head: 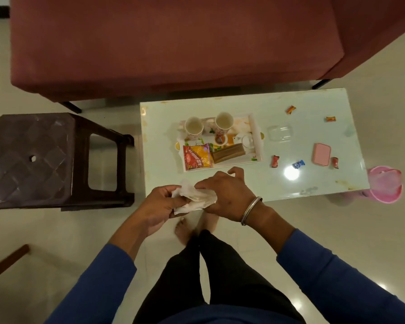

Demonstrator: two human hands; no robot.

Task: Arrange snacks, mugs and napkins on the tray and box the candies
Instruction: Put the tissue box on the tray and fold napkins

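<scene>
Both my hands hold white napkins over the table's near edge: my left hand grips them from the left, my right hand pinches them from the right. On the white tray stand two mugs, a red-yellow snack packet, a brown snack bar and a small glass. Several wrapped candies lie loose on the table, among them a red candy and a blue candy. A pink box and a clear lid sit right of the tray.
The white glossy table stands before a maroon sofa. A dark plastic stool is on the left. A pink bin stands at the table's right corner. My legs and bare feet are below the hands.
</scene>
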